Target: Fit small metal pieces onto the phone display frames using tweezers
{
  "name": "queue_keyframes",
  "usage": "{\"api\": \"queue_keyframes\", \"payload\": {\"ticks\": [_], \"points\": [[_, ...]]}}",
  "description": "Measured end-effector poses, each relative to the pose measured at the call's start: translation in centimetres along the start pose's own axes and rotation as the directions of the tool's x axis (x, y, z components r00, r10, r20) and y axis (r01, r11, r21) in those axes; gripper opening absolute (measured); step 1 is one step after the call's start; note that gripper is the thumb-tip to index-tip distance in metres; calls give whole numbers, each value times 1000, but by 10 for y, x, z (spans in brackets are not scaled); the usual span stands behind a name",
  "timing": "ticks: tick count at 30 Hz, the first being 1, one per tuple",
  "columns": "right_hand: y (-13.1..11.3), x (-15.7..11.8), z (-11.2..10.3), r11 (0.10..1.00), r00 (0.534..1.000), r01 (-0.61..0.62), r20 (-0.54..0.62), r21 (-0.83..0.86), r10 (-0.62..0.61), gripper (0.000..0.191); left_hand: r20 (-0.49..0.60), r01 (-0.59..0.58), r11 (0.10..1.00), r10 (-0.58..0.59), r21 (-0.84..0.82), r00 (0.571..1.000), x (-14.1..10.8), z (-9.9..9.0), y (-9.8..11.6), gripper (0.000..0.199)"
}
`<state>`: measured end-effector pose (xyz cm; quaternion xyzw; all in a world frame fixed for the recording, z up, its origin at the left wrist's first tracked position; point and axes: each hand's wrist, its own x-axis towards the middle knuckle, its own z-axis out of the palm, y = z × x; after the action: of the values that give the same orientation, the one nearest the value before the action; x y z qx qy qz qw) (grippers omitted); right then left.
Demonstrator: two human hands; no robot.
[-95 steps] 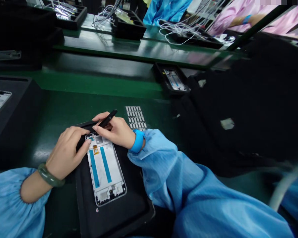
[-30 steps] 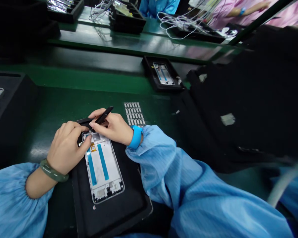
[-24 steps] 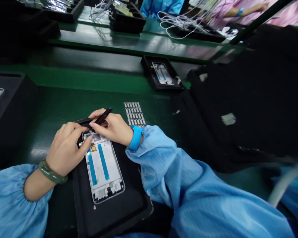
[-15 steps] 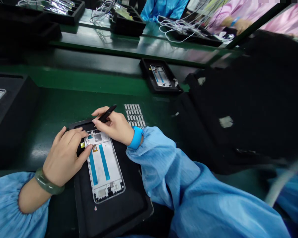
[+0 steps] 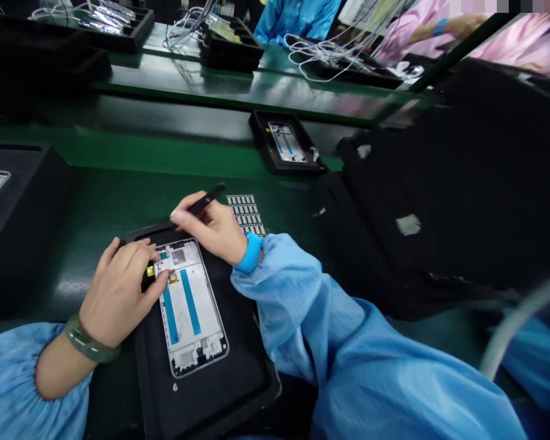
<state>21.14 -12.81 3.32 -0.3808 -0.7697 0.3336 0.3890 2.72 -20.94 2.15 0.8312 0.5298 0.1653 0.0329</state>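
A silver phone frame (image 5: 211,311) with two blue strips along its back lies face down on a black tray (image 5: 247,379). My left hand (image 5: 119,281) rests on its upper left edge, thumb and fingers curled against the frame beside a small flex cable (image 5: 173,278) and a yellow tab (image 5: 150,271). My right hand (image 5: 215,229) is closed around a slim black tool that looks like tweezers (image 5: 208,198), just above the top of the frame. The tool's working tip is hidden by my fingers.
Beyond my right wrist lies a sheet of small metal pieces (image 5: 246,214). A second tray (image 5: 270,160) holding another phone frame (image 5: 288,143) stands farther back. Stacked black trays (image 5: 462,183) rise on the right, and another tray (image 5: 27,201) sits left. Cables and people are across the bench.
My right hand and the tool have drawn slightly up from the frame's top edge, uncovering more of it. My left hand stays on the frame. The view has shifted a little.
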Motion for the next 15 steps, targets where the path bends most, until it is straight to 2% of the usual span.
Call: {"api": "queue_keyframes", "payload": {"ticks": [2, 3, 5, 7, 9, 11, 12, 14, 15], "points": [[3, 5, -14, 981, 997, 51, -54, -189, -63, 26, 14, 4, 1000, -4, -5, 1000, -1, 1, 0, 18], [5, 7, -20, 948, 995, 92, -6, -305, -99, 25, 18, 5, 1000, -5, -10, 1000, -1, 1, 0, 18], [11, 9, -28, 850, 973, 191, 211, -491, -97, 23, 23, 6, 1000, -6, -24, 1000, -2, 2, 0, 18], [18, 10, -30, 762, 917, 264, 400, -591, -8, 24, 27, 3, 999, -2, -45, 1000, -1, 1, -1, 17], [23, 15, -32, 698, 886, 297, 460, -651, 52, 23, -28, 8, 996, -11, -89, 1000, 2, -5, -3, 20], [27, 28, -40, 656, 901, 277, 427, -702, 77, 24, -154, 43, 991, -63, -131, 986, 7, -18, -7, 28], [29, 38, -46, 644, 927, 211, 359, -735, 106, 24, -238, 74, 987, -107, -142, 965, 10, -25, -8, 33], [33, 61, -63, 633, 962, -48, 136, -773, 238, 30, -384, 147, 978, -195, -149, 903, 16, -37, -12, 39], [35, 74, -71, 619, 942, -230, -13, -751, 335, 31, -428, 180, 972, -228, -151, 874, 19, -41, -13, 41]]}}
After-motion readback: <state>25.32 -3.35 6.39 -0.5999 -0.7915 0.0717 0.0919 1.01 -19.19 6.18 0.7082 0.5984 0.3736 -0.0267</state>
